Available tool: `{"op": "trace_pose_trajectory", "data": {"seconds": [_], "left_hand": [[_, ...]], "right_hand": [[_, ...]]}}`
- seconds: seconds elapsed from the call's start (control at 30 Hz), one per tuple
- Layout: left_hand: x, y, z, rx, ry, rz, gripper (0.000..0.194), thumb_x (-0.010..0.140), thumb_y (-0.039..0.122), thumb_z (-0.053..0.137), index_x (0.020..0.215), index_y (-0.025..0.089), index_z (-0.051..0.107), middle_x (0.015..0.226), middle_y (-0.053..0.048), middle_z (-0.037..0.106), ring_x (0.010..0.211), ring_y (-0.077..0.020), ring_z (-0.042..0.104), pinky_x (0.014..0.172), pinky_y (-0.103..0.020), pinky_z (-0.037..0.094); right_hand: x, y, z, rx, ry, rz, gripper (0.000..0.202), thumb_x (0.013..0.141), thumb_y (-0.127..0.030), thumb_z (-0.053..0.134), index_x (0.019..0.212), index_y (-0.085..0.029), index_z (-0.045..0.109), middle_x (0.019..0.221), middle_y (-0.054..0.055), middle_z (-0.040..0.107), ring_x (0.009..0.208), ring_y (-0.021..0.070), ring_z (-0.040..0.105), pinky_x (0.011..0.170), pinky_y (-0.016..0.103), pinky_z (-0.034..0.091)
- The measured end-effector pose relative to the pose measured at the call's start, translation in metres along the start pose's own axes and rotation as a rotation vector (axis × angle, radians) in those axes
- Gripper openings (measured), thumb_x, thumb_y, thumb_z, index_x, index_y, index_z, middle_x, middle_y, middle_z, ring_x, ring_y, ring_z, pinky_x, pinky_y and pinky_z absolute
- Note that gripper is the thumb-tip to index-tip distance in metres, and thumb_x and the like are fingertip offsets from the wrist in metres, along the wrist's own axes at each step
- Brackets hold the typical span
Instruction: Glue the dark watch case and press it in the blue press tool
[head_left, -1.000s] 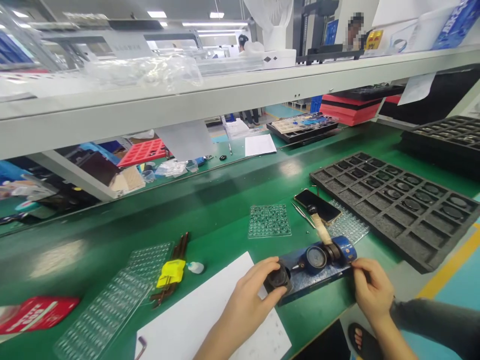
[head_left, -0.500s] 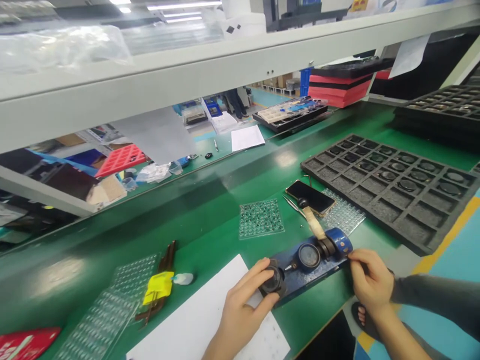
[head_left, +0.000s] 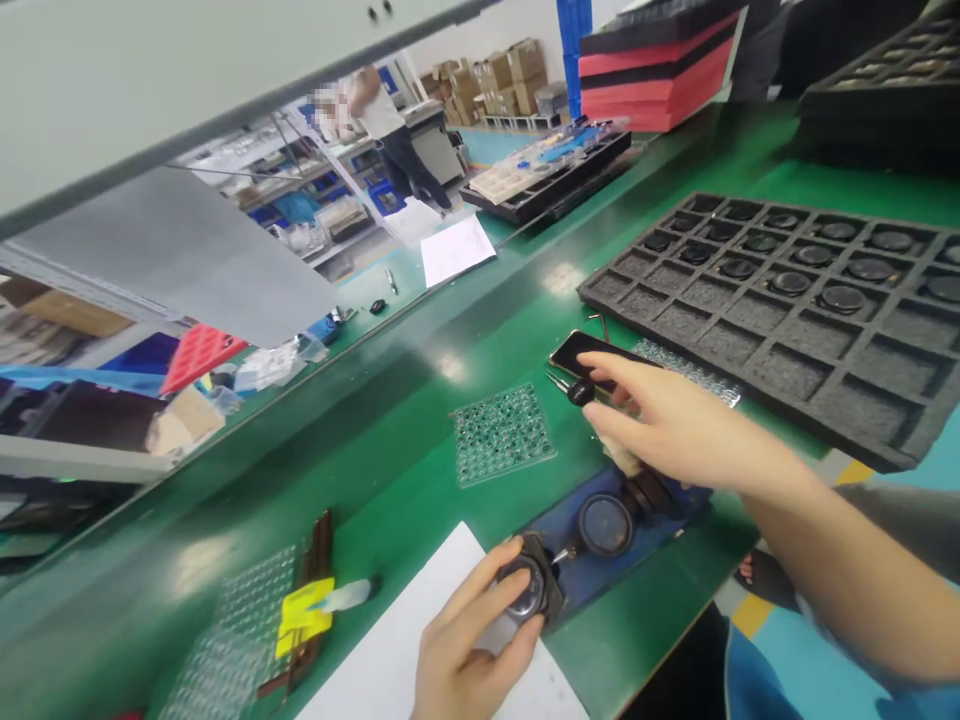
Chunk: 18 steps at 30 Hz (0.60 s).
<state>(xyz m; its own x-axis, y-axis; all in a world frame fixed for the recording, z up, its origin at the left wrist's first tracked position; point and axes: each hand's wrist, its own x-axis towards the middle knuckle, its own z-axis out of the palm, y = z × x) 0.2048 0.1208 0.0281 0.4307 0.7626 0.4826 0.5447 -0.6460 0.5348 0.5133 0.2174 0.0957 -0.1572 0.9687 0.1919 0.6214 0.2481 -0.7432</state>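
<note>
A blue bench fixture (head_left: 626, 560) lies at a slant across the green table, a round black dial (head_left: 605, 524) on top of it. At its left end, my left hand (head_left: 472, 640) has thumb and fingers closed around a round watch case (head_left: 527, 588), which rests against a dark square block (head_left: 546, 565). My right hand (head_left: 667, 415) reaches over the fixture's right end. Its fingers are apart on either side of the black knob (head_left: 580, 392) of the lever (head_left: 619, 455), with no firm grip visible. That hand partly covers the lever and a phone (head_left: 568, 350).
Beyond the fixture lies a clear plastic tray (head_left: 502, 435) of small parts. A grey foam tray (head_left: 817, 370) on the right holds several round dark pieces. White paper (head_left: 375, 665), brown rods (head_left: 319, 550) and a yellow tag (head_left: 304, 615) are at left. A shelf beam (head_left: 187, 90) crosses above.
My right hand has moved from the fixture's right end up and left to the lever's knob. My left hand stays at the watch case. The view has tilted downward.
</note>
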Motion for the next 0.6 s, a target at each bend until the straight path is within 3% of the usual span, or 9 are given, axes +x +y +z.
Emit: {"op": "trace_pose_trajectory", "data": {"seconds": [0.07,0.1,0.17,0.23,0.27,0.33,0.4,0.47,0.6], "left_hand": [[0.0,-0.001,-0.001,-0.004,-0.011,0.003,0.018,0.105,0.028,0.067,0.116,0.015,0.075,0.124,-0.02,0.079,0.106,-0.0246,0.082,0.097,-0.026,0.065],[0.0,-0.002,-0.002,-0.003,-0.014,0.006,0.018,0.105,0.028,0.068,0.116,0.015,0.075,0.123,-0.021,0.079,0.105,-0.0251,0.082,0.097,-0.027,0.065],[0.0,-0.003,-0.001,0.002,-0.013,0.006,0.019,0.105,0.029,0.069,0.116,0.015,0.075,0.122,-0.021,0.079,0.104,-0.0262,0.083,0.095,-0.028,0.066],[-0.001,-0.004,-0.001,-0.001,-0.014,0.002,0.019,0.105,0.03,0.069,0.116,0.015,0.075,0.122,-0.022,0.079,0.105,-0.0268,0.083,0.094,-0.028,0.067],[-0.001,-0.005,-0.001,-0.007,-0.016,0.004,0.02,0.105,0.03,0.069,0.117,0.015,0.075,0.122,-0.022,0.079,0.105,-0.0268,0.082,0.095,-0.028,0.067],[-0.001,-0.005,-0.001,-0.02,-0.018,0.006,0.02,0.105,0.03,0.069,0.117,0.015,0.075,0.123,-0.021,0.079,0.106,-0.0265,0.082,0.096,-0.027,0.066],[-0.001,-0.006,-0.001,-0.035,-0.025,0.005,0.02,0.104,0.03,0.071,0.117,0.015,0.075,0.124,-0.021,0.079,0.107,-0.0261,0.082,0.097,-0.026,0.066],[-0.001,-0.005,-0.001,-0.046,-0.032,-0.004,0.02,0.103,0.028,0.072,0.118,0.015,0.075,0.126,-0.021,0.078,0.109,-0.0258,0.081,0.1,-0.026,0.065],[-0.004,-0.004,-0.002,-0.072,-0.036,-0.028,0.022,0.101,0.023,0.074,0.121,0.014,0.075,0.131,-0.02,0.076,0.115,-0.0258,0.079,0.105,-0.026,0.062]], "right_hand": [[0.019,-0.005,0.001,-0.014,-0.248,0.071,0.061,0.105,-0.041,0.058,0.161,-0.017,0.049,0.099,0.005,0.078,0.093,0.0278,0.073,0.082,0.038,0.053],[0.023,-0.007,0.002,-0.014,-0.295,0.094,0.063,0.105,-0.042,0.06,0.161,-0.016,0.049,0.091,0.004,0.077,0.092,0.0278,0.072,0.081,0.037,0.052],[0.021,-0.013,0.001,0.047,-0.223,0.083,0.051,0.105,-0.041,0.062,0.15,-0.017,0.059,0.086,0.002,0.073,0.092,0.026,0.071,0.081,0.034,0.051],[0.006,-0.021,-0.002,0.199,-0.081,0.016,0.023,0.106,-0.037,0.062,0.12,-0.021,0.07,0.086,0.0,0.07,0.088,0.0213,0.069,0.077,0.03,0.05],[-0.005,-0.024,-0.004,0.293,-0.036,-0.029,0.015,0.108,-0.035,0.061,0.105,-0.022,0.068,0.086,-0.001,0.068,0.083,0.0185,0.067,0.074,0.028,0.049],[-0.031,-0.029,-0.006,0.455,0.001,-0.114,0.021,0.11,-0.028,0.057,0.089,-0.023,0.061,0.084,-0.002,0.066,0.075,0.0153,0.064,0.067,0.026,0.048],[-0.054,-0.03,-0.003,0.571,0.017,-0.193,0.018,0.11,-0.023,0.055,0.092,-0.023,0.059,0.083,-0.001,0.066,0.073,0.0156,0.064,0.063,0.027,0.049],[-0.071,-0.027,0.005,0.649,0.048,-0.278,0.015,0.112,-0.028,0.055,0.098,-0.024,0.058,0.082,0.0,0.066,0.073,0.0171,0.066,0.064,0.028,0.052],[-0.081,-0.02,0.022,0.729,0.139,-0.41,0.028,0.117,-0.04,0.05,0.094,-0.024,0.055,0.071,-0.002,0.06,0.061,0.0158,0.062,0.063,0.03,0.054]]}}
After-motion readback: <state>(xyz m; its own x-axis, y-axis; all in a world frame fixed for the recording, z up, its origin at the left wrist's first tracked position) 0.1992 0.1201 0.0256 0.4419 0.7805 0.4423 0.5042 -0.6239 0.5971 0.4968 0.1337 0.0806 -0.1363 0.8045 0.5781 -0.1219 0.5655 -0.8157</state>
